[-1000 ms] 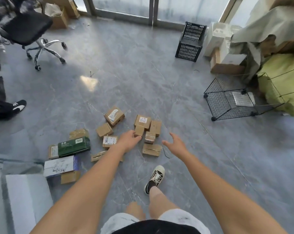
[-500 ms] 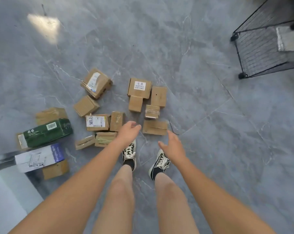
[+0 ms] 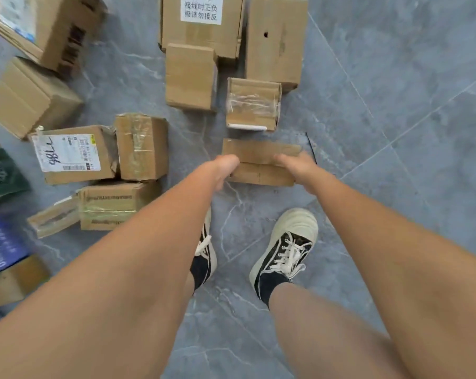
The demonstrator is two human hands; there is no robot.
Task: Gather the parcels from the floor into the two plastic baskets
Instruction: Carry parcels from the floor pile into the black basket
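- The left hand [image 3: 222, 170] is curled at the left end of a flat cardboard parcel [image 3: 261, 162], fingers tucked against its side; it looks to have a grip there, though the fingertips are hidden.
- The right hand [image 3: 297, 166] cups the opposite end, thumb lying over the top face and fingers wrapping the right edge.
- The parcel lies on the grey tiled floor [image 3: 395, 105], just ahead of the two sneakers [image 3: 286, 247], with a taped small box [image 3: 253, 105] just beyond it.
- To do this pick-up well, I judge both hands should squeeze inward evenly and lift straight up, keeping the parcel level so it clears the taped box.
- Its long axis runs left to right across the view, tilted slightly so the right end sits a little lower; the broad face points up.
- More parcels sit to the left, among them a labelled box [image 3: 70, 154] and a tape-wrapped carton [image 3: 142, 147]; no basket is in view.
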